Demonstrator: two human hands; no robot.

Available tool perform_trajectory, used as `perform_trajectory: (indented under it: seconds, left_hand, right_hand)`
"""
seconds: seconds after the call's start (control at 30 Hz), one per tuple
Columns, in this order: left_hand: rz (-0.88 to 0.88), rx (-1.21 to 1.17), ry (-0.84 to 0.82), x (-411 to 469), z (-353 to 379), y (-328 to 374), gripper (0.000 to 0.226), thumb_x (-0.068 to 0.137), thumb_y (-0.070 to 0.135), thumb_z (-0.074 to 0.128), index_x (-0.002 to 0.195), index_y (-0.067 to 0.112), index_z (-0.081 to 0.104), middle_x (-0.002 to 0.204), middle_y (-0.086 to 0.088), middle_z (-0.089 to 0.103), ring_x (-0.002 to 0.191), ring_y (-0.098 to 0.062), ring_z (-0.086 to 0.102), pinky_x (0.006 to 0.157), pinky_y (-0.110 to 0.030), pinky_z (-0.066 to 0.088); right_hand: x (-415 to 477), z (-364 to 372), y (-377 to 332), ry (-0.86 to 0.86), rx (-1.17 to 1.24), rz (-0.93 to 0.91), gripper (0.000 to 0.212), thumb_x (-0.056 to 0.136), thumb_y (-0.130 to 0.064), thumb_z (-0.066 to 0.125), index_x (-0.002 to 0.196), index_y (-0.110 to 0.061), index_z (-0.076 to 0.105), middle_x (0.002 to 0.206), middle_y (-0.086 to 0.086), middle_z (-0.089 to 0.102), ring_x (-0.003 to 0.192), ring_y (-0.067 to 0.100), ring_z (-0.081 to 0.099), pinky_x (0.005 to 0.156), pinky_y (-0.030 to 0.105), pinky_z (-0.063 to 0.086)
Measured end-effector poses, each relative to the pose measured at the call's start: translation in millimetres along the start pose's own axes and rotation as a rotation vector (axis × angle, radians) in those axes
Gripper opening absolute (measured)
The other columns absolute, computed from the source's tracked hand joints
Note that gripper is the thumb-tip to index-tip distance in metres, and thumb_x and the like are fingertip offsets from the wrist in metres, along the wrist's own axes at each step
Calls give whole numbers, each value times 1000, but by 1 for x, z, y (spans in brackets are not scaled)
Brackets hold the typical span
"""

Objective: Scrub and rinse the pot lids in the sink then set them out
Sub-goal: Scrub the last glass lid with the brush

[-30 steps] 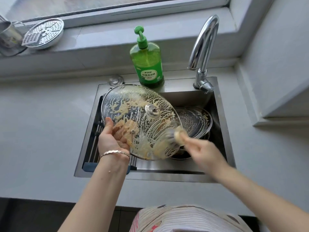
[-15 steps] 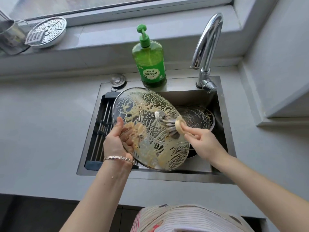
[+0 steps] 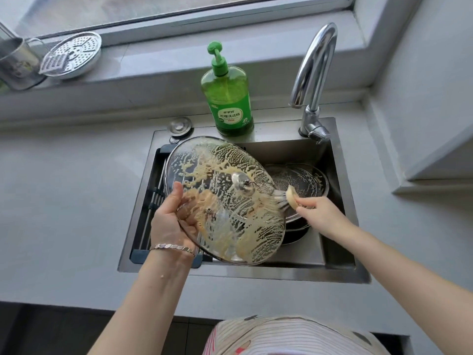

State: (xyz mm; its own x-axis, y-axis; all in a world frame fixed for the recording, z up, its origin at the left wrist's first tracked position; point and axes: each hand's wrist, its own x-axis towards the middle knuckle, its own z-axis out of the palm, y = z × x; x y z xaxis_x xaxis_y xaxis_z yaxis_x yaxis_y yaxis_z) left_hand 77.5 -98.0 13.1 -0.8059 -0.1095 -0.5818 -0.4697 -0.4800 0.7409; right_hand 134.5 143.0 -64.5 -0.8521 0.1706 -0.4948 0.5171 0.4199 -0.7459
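Note:
A large glass pot lid covered in yellowish suds is held tilted over the steel sink. My left hand grips its lower left rim, thumb on top and fingers behind the glass. My right hand pinches a small scrubbing brush, whose bristles press on the lid's right side near the metal centre fitting. A second soapy glass lid lies on dark cookware in the right of the basin, partly hidden by the big lid.
A green dish soap bottle stands behind the sink, with the curved faucet to its right. A roll-up drying rack lies across the sink's left side. A metal steamer plate and cup sit on the windowsill.
The brush swept from the lid's lower right up to its centre, then out to the right edge. The lid shifted slightly rightward in my left hand.

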Motion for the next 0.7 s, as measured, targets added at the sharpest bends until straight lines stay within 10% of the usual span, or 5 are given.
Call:
perform_trajectory:
  seconds: [0.23,0.33,0.47,0.57,0.7]
  left_hand:
    - [-55,-31,-66,3,-5,1,27,72,31,63,85,7,63,71,-6,69,63,-19,62,66,-32,55]
    - [-176,-117,-195,1,-5,-3,47,63,29,65,101,2,60,94,-17,70,81,-33,68,78,-54,53]
    - [-286,-132,-292,10,-15,-22,88,39,25,89,116,0,56,117,-23,62,108,-39,60,85,-63,46]
    - [-315,-76,-222,18,-17,-32,39,60,27,80,90,5,70,107,-16,62,101,-28,59,101,-48,40]
    - [-368,154,-106,24,-7,-40,14,90,15,53,85,4,61,63,-6,68,53,-13,65,57,-28,57]
  right_hand:
    - [0,-2,9,96,65,95,42,93,-30,53,134,-26,49,99,-3,67,74,9,56,71,25,48]
    - [-8,-4,18,63,635,460,45,87,-53,52,111,-15,59,63,4,53,32,4,31,31,13,23]
    - [-14,-10,12,-132,1252,439,44,77,-55,57,86,-12,62,54,-1,60,27,2,30,27,10,15]
    - [-13,-20,5,-166,1336,328,37,61,-32,79,82,-5,68,59,1,65,28,1,36,28,9,18]
    - [-18,-33,-8,-91,1379,283,21,69,-15,65,81,1,59,56,5,65,22,1,31,23,9,20]
